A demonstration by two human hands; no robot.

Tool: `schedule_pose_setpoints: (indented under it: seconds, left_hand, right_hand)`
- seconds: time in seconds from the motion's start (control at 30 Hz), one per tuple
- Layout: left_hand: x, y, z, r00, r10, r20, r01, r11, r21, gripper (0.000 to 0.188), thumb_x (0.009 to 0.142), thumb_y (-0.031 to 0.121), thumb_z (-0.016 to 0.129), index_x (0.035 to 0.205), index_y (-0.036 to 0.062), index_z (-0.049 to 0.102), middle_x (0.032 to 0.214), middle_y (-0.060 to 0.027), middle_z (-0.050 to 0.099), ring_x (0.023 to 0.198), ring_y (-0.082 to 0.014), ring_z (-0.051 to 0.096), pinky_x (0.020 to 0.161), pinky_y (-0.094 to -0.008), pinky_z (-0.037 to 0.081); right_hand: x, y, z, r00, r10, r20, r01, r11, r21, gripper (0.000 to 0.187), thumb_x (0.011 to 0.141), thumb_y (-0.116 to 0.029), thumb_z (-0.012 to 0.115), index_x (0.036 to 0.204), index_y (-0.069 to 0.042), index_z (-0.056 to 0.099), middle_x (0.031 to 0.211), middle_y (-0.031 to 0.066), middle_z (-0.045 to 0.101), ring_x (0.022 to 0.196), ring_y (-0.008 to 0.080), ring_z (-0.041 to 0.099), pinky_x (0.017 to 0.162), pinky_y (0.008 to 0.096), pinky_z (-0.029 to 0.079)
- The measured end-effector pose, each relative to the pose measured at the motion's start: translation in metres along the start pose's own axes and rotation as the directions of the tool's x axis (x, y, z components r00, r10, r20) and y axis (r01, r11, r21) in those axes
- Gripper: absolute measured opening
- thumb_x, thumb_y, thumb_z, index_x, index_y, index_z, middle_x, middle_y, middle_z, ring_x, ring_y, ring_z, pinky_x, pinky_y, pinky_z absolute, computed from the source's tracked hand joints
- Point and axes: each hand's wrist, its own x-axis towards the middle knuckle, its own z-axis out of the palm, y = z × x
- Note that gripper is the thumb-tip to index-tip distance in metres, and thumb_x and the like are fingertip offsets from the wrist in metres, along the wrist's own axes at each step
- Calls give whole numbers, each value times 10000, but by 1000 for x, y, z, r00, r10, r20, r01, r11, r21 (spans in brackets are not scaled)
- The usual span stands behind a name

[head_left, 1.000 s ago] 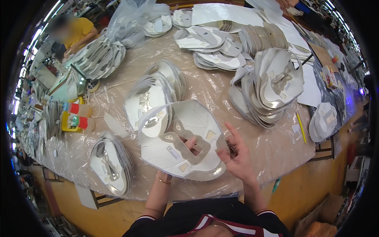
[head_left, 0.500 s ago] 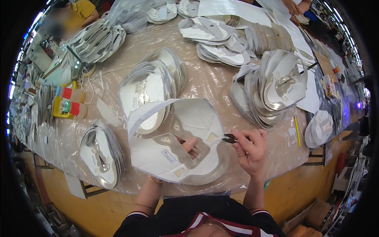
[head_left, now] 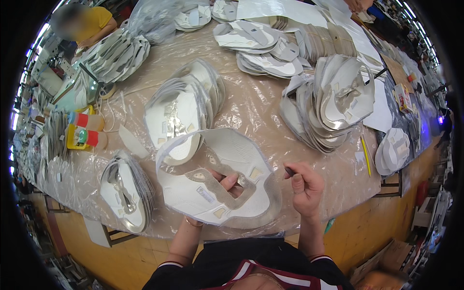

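A white shoe upper with grey suede trim is held up flat over the near side of the table. My left hand grips it from underneath, its thumb showing through the middle opening; the rest of the fingers are mostly hidden. Just right of the upper, apart from its edge, my right hand is closed around small dark thread snips. Only the dark tip of the snips sticks out of the fist.
Stacks of uppers stand behind my left hand, at the left and at the right. A yellow pencil lies at the right. Red-banded bottles sit in a yellow basket. A person in yellow is at the far left.
My right hand has drawn the snips slightly away from the upper's edge, and its fingers have curled in. The upper's raised left flap has come down flatter.
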Motion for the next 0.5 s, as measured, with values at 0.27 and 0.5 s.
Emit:
schedule_pose_setpoints:
  seconds: [0.27,0.5]
  left_hand:
    - [0,-20,-3,998,54,12,-52,990,-129,222,900,142,653,1035,-32,622,820,-88,671,633,-105,611,537,-216,477]
    - [1,-18,-1,998,-22,62,29,991,-130,245,899,108,647,1091,-37,600,868,-106,680,684,-141,648,585,-244,528]
  right_hand:
    - [-10,4,13,986,83,144,-120,954,273,316,967,-176,575,1175,56,629,952,125,656,838,159,612,776,267,470]
    - [-14,10,12,991,113,71,-130,937,323,283,963,-142,574,1151,61,636,935,122,651,829,157,612,766,262,471]
